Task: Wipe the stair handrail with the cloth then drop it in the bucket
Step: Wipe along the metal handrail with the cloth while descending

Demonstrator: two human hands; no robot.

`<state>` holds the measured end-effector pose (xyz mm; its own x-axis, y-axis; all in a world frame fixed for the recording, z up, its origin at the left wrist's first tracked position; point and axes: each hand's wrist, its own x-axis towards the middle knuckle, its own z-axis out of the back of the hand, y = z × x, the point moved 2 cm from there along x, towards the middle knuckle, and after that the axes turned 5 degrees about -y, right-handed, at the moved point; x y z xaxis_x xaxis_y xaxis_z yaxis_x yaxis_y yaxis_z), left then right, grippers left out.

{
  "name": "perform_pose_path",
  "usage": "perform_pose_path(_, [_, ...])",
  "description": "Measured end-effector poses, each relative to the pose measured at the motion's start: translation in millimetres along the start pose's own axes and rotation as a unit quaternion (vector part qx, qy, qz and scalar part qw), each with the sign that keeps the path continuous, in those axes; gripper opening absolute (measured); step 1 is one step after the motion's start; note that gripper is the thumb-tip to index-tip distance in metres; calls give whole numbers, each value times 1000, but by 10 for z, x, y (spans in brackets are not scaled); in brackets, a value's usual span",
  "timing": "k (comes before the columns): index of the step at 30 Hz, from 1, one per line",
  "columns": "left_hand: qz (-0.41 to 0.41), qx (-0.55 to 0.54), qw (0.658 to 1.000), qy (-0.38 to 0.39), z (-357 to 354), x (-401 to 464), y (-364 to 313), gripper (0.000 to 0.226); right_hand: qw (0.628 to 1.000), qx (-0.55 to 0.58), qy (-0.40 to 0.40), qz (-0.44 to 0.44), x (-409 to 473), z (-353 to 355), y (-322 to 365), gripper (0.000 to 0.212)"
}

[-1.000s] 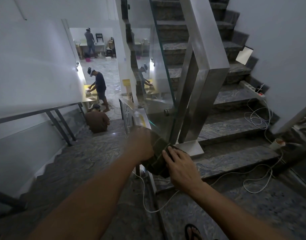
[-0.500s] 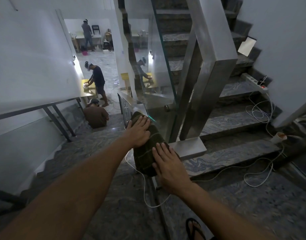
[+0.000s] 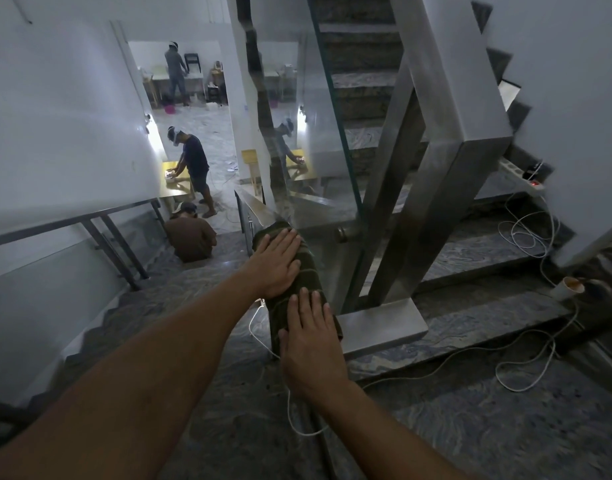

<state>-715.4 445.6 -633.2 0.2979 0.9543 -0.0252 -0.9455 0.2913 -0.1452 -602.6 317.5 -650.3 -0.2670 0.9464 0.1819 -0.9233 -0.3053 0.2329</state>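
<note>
A dark green cloth (image 3: 309, 271) with thin pale stripes lies draped along the top of the steel stair handrail (image 3: 257, 207), which runs down and away from me. My left hand (image 3: 276, 261) presses flat on the cloth's far part, fingers stretched out. On the near end of the cloth my right hand (image 3: 311, 337) also lies flat. The rail under the cloth is hidden. I see no bucket close by.
A glass panel (image 3: 327, 161) and a thick steel post (image 3: 446, 174) stand right of the rail. White cables (image 3: 526, 344), a power strip (image 3: 519, 176) and a paper cup (image 3: 571, 287) lie on the upward steps. Three people work below, near a pink tub (image 3: 168, 110).
The bunched cloth has been spread out along the rail. My left hand slid forward down the rail and my right hand flattened onto the near end.
</note>
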Motion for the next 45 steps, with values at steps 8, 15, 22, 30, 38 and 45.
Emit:
perform_pose_path(8, [37, -48, 998, -36, -15, 221, 161, 57, 997, 50, 45, 24, 343, 48, -17, 63])
perform_pose_path(15, [139, -253, 950, -116, -79, 157, 143, 59, 995, 70, 66, 29, 424, 70, -48, 67])
perform_pose_path(22, [278, -475, 828, -105, -130, -80, 6, 59, 994, 47, 69, 64, 353, 69, -93, 67])
perform_pose_path(30, [297, -530, 786, -115, -254, -331, -121, 42, 994, 32, 30, 101, 50, 163, -114, 71])
perform_pose_path(38, [303, -537, 774, -143, -224, -684, -452, 30, 992, -26, 50, 109, -368, 181, -157, 65])
perform_pose_path(45, [302, -526, 789, -104, -314, -931, -768, 63, 987, -25, 86, 133, -564, 436, -693, 72])
